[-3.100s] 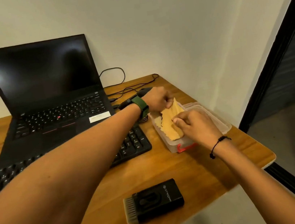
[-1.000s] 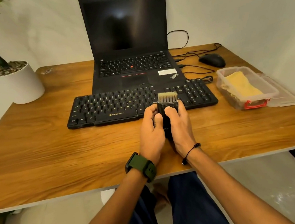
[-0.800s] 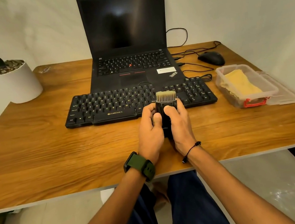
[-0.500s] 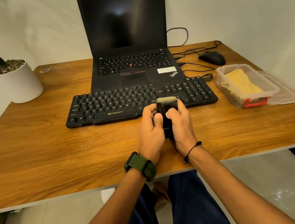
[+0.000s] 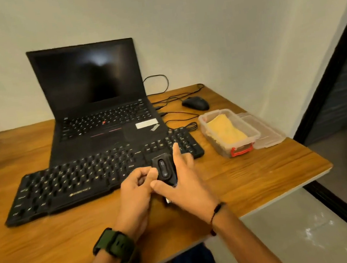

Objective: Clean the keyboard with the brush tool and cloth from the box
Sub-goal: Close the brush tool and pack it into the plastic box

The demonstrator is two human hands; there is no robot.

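- Brush tool [image 5: 164, 170]: a squat black block of hard plastic with an oval slider set in its face; it stands upright just above the desk [image 5: 252, 178], at the front edge of the keyboard [image 5: 98, 175]. No bristles show at its top end.
- Right hand [image 5: 182, 183]: wraps the tool from the right, thumb across its lower front, index finger [image 5: 175, 151] stretched straight up beside it.
- Left hand [image 5: 138, 187]: fingers curled, fingertips touching the tool's left side — whether they bear any of its weight cannot be told.
- Risk — slip: the casing looks smooth, and with one finger off it the grip is loose; a drop would land on the keys or the desk.
- Risk — dry pass: if the slider is not run forward, bare plastic rather than bristle would meet the keys and could scuff or snag a keycap.
- Keyboard: long, black, matt, rows of raised keys with narrow gaps where dust lodges; it lies flat in front of the laptop [image 5: 100, 110].
- Cloth [image 5: 226, 130]: yellow, soft, folded, inside the clear plastic box [image 5: 254, 133] with its red clasp [image 5: 241, 150], right of the keyboard; the lid [image 5: 266, 131] lies beside it.
- Risk — cables: thin black leads [image 5: 177, 117] run behind the box near the mouse [image 5: 195, 103]; a reach for the cloth could drag them.
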